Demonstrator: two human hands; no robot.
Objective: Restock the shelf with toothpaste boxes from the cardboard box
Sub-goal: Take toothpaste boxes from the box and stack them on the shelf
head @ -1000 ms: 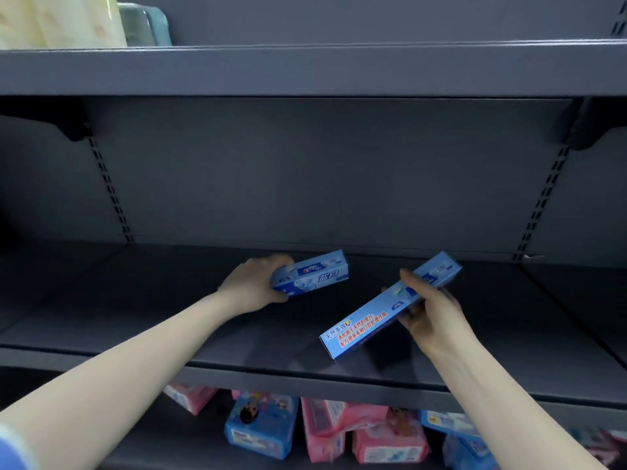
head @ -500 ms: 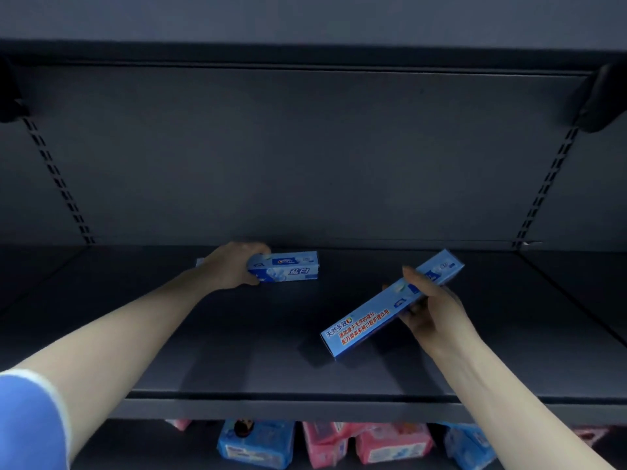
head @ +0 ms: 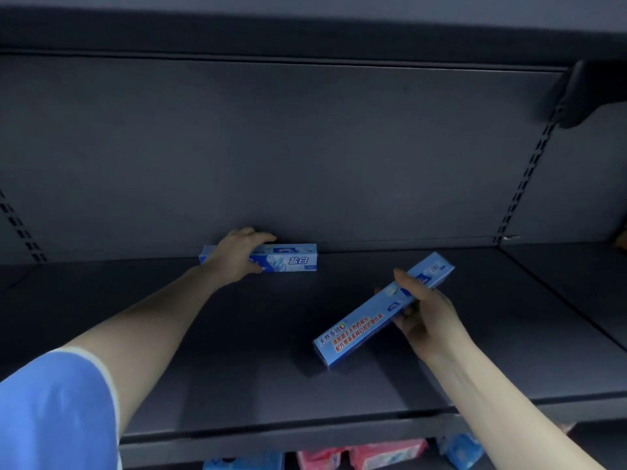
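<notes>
Shelf (head: 258, 351) dark grey; left hand (head: 237, 257) grasps rear toothpaste box (head: 291, 259); right hand (head: 424, 313) grasps tilted box (head: 366, 327).

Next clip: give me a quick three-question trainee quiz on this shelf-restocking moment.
1. True or false: the left hand holds its toothpaste box at the back of the shelf.
2. How does the right hand's box lie? A) flat on the shelf B) tilted, held above it C) upright on end
3. What colours are the packs under the shelf?

Key: 1 true; 2 B; 3 pink and blue.
</notes>
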